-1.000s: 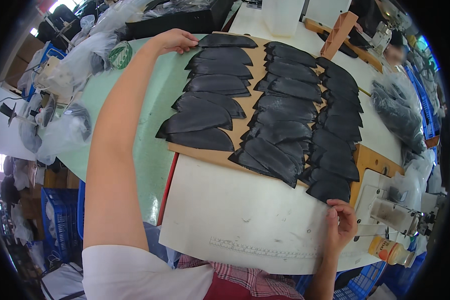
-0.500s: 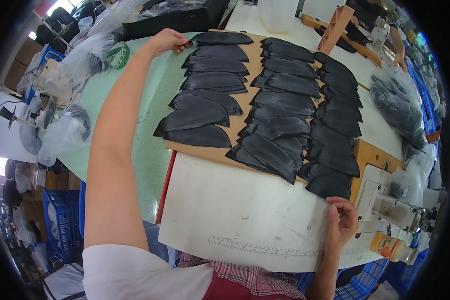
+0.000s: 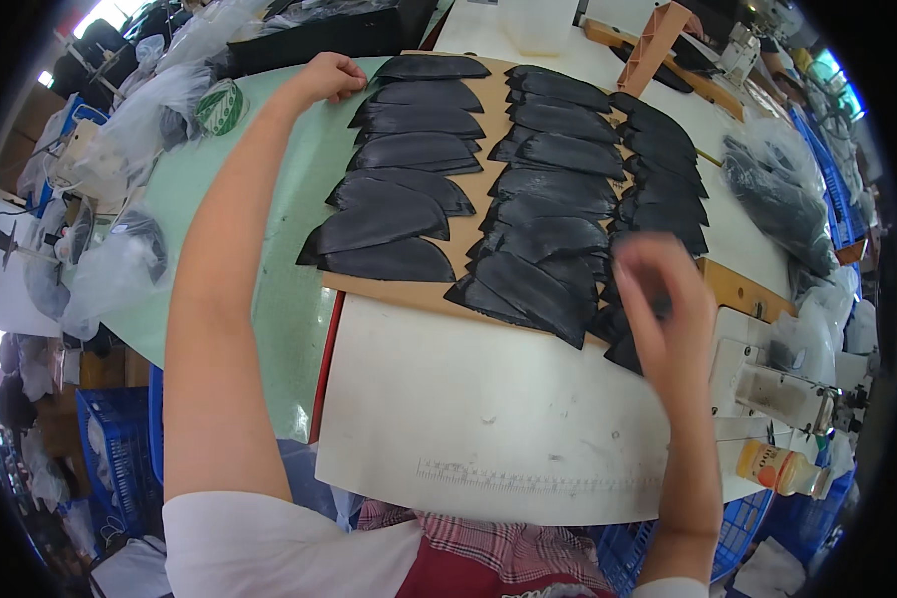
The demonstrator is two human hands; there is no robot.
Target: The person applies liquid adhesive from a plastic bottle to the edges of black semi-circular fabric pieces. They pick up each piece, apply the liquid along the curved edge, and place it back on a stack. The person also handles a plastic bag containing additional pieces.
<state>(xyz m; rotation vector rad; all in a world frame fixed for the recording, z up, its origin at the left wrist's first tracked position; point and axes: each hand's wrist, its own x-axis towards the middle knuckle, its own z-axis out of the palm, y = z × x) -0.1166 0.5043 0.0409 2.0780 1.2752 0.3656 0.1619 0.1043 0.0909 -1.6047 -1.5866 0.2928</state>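
Observation:
Black curved, leaf-shaped pieces [image 3: 399,151], of a material I cannot make out, lie overlapped in three columns on a brown board [image 3: 389,289]. At the far left, my left hand [image 3: 337,78] is closed in a pinch beside the top piece [image 3: 434,67] of the left column. Whatever its fingertips hold, if anything, is too small to make out. My right hand [image 3: 673,299] hangs over the lower part of the right column [image 3: 658,169], its fingers curled and smeared by motion. It hides several of the pieces there.
Under the board are a green mat [image 3: 289,239] and a white tabletop [image 3: 468,399] with a printed ruler scale. A sewing machine [image 3: 782,394] and an orange-labelled bottle [image 3: 777,466] are at the right. A green tape roll [image 3: 221,108] and plastic bags [image 3: 135,244] lie left, a black box [image 3: 319,38] behind.
My right hand has moved up and away from the near edge, over the right column. My left hand has shifted slightly relative to the top left piece. The whole view has shifted a little.

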